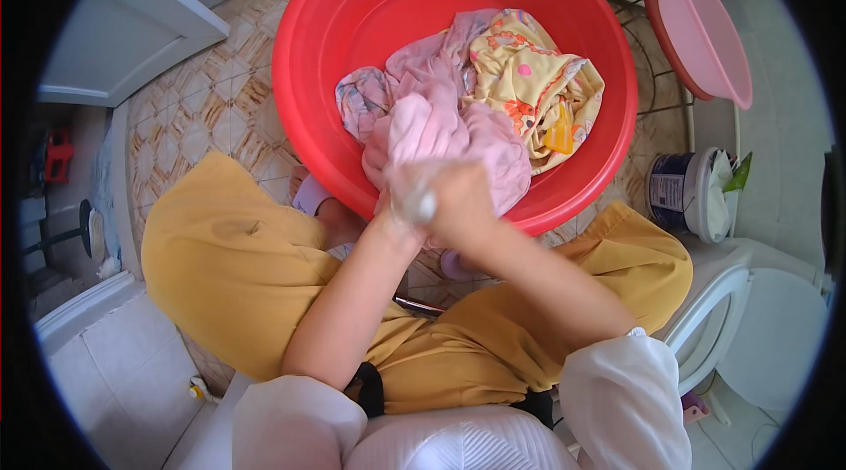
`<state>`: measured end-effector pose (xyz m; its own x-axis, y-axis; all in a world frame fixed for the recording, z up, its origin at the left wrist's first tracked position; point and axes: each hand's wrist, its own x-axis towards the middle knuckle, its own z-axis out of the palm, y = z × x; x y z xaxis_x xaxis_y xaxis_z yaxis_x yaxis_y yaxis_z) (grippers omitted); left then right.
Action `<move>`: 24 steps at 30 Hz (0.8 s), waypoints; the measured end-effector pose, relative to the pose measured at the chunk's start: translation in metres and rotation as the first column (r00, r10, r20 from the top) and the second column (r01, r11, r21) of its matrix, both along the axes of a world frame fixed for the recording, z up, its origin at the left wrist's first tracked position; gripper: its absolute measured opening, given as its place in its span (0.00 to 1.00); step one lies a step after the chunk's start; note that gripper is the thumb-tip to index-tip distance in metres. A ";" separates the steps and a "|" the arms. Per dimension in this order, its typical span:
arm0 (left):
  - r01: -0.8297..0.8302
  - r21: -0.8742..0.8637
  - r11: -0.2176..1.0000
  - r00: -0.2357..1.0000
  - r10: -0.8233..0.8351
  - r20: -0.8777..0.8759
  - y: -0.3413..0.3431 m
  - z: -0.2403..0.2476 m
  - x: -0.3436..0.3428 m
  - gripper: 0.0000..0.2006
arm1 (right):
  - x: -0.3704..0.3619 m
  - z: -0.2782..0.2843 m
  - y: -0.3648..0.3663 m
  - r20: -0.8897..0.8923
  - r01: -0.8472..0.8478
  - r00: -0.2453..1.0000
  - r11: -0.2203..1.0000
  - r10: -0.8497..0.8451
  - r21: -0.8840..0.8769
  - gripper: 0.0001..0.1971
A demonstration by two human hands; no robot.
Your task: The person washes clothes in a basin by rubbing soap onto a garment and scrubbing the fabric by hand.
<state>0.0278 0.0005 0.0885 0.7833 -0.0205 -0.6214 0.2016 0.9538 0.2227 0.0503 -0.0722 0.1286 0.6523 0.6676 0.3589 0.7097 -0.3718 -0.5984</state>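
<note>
A large round red plastic tub (pixel 304 74) holds a bunched pale-pink cloth (pixel 441 135) and, right of it, a yellow floral-print cloth (pixel 529 69). The left hand (pixel 404 194) and right hand (pixel 463 195) meet, blurred, at the pink cloth's near side; how far each closes, and on what, I cannot tell.

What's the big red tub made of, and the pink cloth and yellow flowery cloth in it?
The red tub looks like plastic: smooth, slightly shiny, with a rounded rim. The pink cloth seems a soft, dull fabric, perhaps cotton, because it crumples loosely. The yellow flowery cloth looks smoother, with a faint sheen; its fibre is unclear.
</note>
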 end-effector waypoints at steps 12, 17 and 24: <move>-0.032 -0.036 0.999 0.986 0.037 0.164 0.039 0.060 0.021 0.21 | 0.089 0.026 -0.071 -0.849 0.040 0.519 0.995 -0.094 -0.086 0.20; -0.033 0.138 0.990 0.976 0.002 0.220 0.043 0.053 0.019 0.20 | 0.080 0.033 -0.064 -0.887 0.374 0.444 0.926 -0.130 0.052 0.17; 0.102 -0.038 0.994 0.994 -0.103 -0.022 0.002 0.008 -0.002 0.20 | 0.018 -0.016 -0.012 -0.084 0.094 0.993 0.993 -0.088 0.065 0.09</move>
